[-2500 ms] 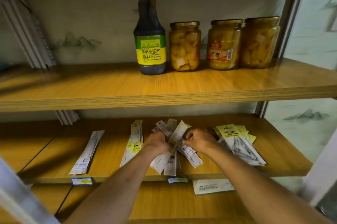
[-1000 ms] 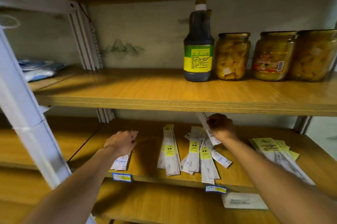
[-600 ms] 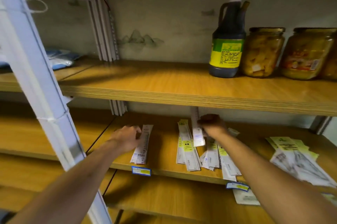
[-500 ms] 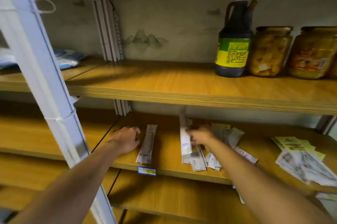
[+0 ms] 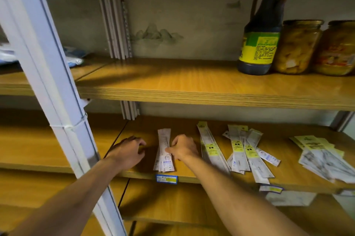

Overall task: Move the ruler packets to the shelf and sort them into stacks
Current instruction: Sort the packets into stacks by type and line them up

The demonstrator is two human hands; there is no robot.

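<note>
Landmark: the white ruler stack (image 5: 163, 152) lying front-to-back on the middle shelf (image 5: 192, 173), just above the blue price tag (image 5: 166, 179) on the shelf edge.

Right hand (image 5: 183, 148) sits at the stack's right side — fingers curled, tips on the top packet approx. mid-length, thumb side toward the stack. Looks like a pinch on the packet's edge, though the grip itself is partly hidden by the knuckles. Left hand (image 5: 128, 151) hovers just left of the stack, not touching it; fingers loosely bent and a bit spread, holding nothing, w/ its shadow falling on the wood between hand and stack.

Right of the stack, past the right hand: a neat pile of yellow-labelled ruler packets (image 5: 210, 146), also front-to-back. Further right — a loose, fanned heap of mixed packets (image 5: 246, 152), unsorted, some crossing each other. Furthest right, well apart from the stack, a pile of wider yellow-and-grey packets (image 5: 322, 156) (print too blurred to read).

Above the stack is the upper shelf (image 5: 192, 89), w/ a dark sauce bottle (image 5: 262, 30) and two jars (image 5: 298, 46) of yellow preserve at its right end. Left of the stack, in the foreground, a white upright post (image 5: 48, 74) of the rack, string tied round it.
</note>
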